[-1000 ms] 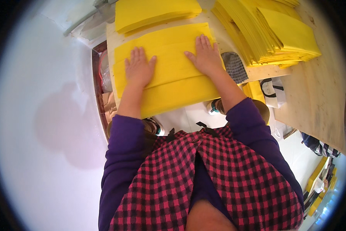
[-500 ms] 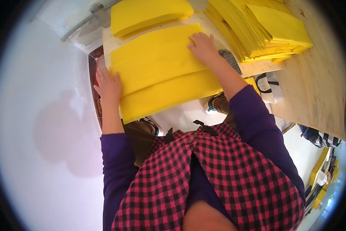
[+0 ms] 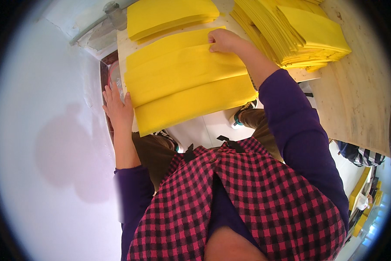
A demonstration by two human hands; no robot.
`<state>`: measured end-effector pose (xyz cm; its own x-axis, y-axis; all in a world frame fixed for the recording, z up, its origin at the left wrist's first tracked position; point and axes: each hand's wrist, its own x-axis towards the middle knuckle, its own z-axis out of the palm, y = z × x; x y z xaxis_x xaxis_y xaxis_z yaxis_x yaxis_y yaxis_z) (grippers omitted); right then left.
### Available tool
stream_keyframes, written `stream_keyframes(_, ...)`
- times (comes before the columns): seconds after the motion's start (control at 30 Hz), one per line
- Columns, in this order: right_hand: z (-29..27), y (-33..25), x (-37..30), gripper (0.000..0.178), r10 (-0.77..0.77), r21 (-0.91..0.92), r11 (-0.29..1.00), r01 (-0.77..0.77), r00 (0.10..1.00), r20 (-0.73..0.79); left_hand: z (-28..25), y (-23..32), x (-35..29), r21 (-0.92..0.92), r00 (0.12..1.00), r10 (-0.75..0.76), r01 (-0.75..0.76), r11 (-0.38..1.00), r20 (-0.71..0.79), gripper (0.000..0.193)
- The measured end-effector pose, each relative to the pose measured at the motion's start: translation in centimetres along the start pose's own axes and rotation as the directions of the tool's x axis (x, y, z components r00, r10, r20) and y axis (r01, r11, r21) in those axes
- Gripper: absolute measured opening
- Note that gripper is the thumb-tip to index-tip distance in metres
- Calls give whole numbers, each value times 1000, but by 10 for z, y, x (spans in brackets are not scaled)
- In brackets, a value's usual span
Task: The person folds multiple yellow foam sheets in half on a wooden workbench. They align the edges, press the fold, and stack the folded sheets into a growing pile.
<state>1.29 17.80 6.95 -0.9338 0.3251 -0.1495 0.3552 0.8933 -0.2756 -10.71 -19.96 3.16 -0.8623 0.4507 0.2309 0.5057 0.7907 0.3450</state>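
Both my hands apart | left hand (image 3: 119, 107) spread beside yellow sheet (image 3: 178, 71) | right hand (image 3: 223, 40) pinching it near far right corner

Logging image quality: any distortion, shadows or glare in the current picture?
In the head view, dark vignetting blackens the corners, a soft shadow falls on the white wall at left, bluish glare washes the lower right rim, and the yellow sheet shows clear creases.
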Motion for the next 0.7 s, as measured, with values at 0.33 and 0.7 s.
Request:
stream_keyframes(0.33,-27,-17,-16,20,-105,-138,986,94,992,-68,-8,13,-5,-258,982,127,-160,953,-139,52)
stream_keyframes(0.7,-41,-35,-43,26,-65,-138,990,41,982,-178,-14,26,4,-303,937,287,-337,891,-200,47)
